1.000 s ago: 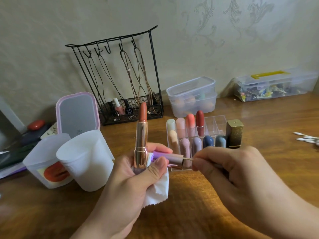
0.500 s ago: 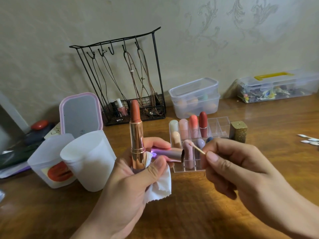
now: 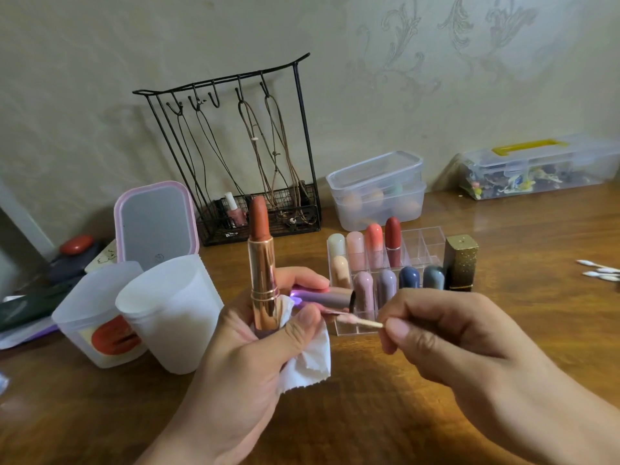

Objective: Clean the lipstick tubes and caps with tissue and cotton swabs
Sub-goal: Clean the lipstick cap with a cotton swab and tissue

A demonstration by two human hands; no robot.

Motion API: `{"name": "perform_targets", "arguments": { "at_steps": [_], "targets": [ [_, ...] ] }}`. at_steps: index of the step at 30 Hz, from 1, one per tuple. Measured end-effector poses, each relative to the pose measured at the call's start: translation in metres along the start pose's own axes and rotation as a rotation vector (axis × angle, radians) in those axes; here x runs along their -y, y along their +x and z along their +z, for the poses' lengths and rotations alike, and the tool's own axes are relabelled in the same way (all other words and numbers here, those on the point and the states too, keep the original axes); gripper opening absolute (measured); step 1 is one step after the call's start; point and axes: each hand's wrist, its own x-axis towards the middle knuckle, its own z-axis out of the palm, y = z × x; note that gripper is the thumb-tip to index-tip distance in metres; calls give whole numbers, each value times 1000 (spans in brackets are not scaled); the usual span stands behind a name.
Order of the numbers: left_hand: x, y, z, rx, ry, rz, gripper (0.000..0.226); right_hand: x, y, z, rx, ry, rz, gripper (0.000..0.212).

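Both hands grip: left hand (image 3: 255, 344) clutches lipstick (image 3: 263, 263), cap (image 3: 328, 298), tissue (image 3: 308, 360); right hand (image 3: 446, 333) pinches swab (image 3: 359, 320).

Left hand (image 3: 248, 350) in centre foreground, holding upright rose-gold lipstick tube (image 3: 263, 283), crumpled white tissue (image 3: 307, 357) and sideways purple metallic cap (image 3: 330, 298), open end to the right. Right hand (image 3: 446, 333) just right of it, thin wooden cotton swab (image 3: 359, 321) tip just below cap mouth. Clear acrylic organiser (image 3: 419, 243) with lipsticks behind both hands. Gold glitter square lipstick (image 3: 461, 261) stands at its right. Two translucent white plastic cups (image 3: 167, 310) left of left hand; pink-framed mirror (image 3: 156, 223) behind them. Black wire jewellery stand (image 3: 241, 156) against wall. Stacked clear plastic boxes (image 3: 377, 189) right of stand. Loose white cotton swabs (image 3: 600, 271) on brown wooden table (image 3: 520, 229), far right.
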Motion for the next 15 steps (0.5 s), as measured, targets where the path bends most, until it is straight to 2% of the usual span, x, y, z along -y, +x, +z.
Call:
{"name": "perform_targets", "arguments": {
  "at_steps": [3,5,7,9,11,13,15],
  "targets": [
    [-1,0,1,-11,-9,-27,14,-1,-1,-1,-99,17,-34,29],
    [-2,-1,3,-26,-23,-55,18,-3,-2,-3,-164,-38,-62,30],
    [-1,0,2,-34,4,-58,20,-3,-2,-5,-199,-150,-73,24],
    [1,0,-1,-14,124,-17,11,-2,-2,-4,-189,-297,-111,20],
    [4,0,-3,20,265,34,21,-6,-2,-1,-189,-500,-154,17],
    [6,0,-3,6,320,66,27,-10,-2,0,-231,-651,-152,21],
    [6,0,-2,6,368,84,25,-12,-1,0,-239,-691,-117,32]
  ]
}}
